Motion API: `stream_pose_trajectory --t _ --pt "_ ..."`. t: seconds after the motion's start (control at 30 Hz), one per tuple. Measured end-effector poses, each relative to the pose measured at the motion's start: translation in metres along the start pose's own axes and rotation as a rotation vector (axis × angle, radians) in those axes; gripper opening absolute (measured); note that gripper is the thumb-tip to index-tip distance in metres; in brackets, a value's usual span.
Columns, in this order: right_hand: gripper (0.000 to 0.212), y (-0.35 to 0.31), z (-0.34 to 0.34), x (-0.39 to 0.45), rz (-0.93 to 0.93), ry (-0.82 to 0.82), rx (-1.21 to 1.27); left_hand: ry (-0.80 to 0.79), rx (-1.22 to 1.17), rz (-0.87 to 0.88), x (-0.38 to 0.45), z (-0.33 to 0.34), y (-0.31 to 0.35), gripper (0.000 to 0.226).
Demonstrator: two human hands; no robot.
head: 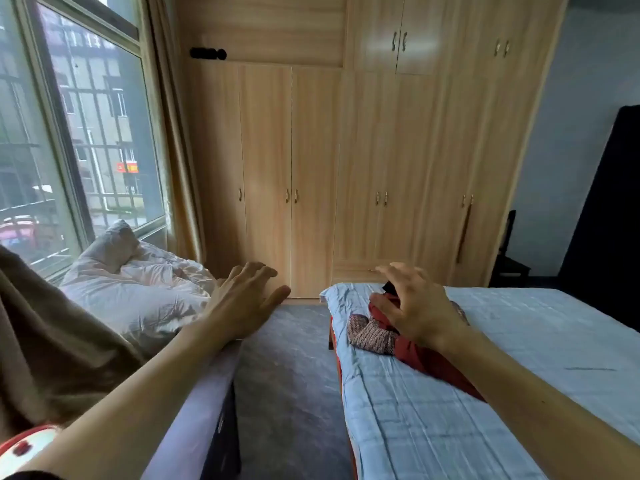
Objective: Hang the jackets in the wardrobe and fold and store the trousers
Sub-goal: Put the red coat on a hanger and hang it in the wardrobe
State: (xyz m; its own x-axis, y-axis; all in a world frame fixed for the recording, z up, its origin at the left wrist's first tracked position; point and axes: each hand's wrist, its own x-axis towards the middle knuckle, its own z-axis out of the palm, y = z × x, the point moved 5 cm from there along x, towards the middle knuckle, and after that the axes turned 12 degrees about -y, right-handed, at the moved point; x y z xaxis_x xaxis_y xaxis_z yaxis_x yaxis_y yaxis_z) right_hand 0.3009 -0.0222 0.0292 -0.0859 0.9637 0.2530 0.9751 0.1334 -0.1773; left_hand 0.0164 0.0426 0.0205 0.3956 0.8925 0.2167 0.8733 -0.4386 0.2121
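Landmark: the bed (pixel 519 341) with a pale blue quilted cover, filling the lower right of the head view.
Left hand: the left hand (pixel 242 299) is held out in the air to the left of the bed, above the strip of grey floor (pixel 287 375), palm down. Its fingers are straight and slightly spread, and it holds nothing.
Right hand: the right hand (pixel 415 306) hovers over the bed's far left corner, just above the clothes. Its fingers are loosely spread and a little bent, gripping nothing; whether the fingertips touch the cloth cannot be told.
Clothes: a heap of clothes (pixel 398 334) lies on the bed near its far left corner. It shows red fabric, a patterned brownish piece towards the bed's left edge, and a bit of black at the far end. Which pieces are jackets and which trousers cannot be told.
Wardrobe: the wooden wardrobe (pixel 363 150) stands beyond the foot of the bed, covering the wall, with all visible doors closed.
Duvet: a crumpled white duvet (pixel 138 289) and a pillow lie left of the bed, across the floor strip, under the window (pixel 69 133).
Chair: a dark chair (pixel 509 258) stands beyond the bed's far right side, next to the wardrobe.
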Motion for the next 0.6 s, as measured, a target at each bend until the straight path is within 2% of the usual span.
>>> stream_pose_trajectory --t 0.2,0.37,0.6 --pt "0.075 0.041 0.018 -0.013 0.043 -0.054 -0.072 -0.005 0.029 -0.012 0.01 0.04 0.032 0.085" --pt "0.06 0.068 0.05 -0.015 0.074 -0.118 -0.061 -0.073 0.091 -0.019 0.01 0.066 0.05 0.087" --pt "0.06 0.076 0.081 0.027 0.069 -0.168 -0.002 -0.113 0.107 -0.052 0.05 0.085 0.026 0.086"
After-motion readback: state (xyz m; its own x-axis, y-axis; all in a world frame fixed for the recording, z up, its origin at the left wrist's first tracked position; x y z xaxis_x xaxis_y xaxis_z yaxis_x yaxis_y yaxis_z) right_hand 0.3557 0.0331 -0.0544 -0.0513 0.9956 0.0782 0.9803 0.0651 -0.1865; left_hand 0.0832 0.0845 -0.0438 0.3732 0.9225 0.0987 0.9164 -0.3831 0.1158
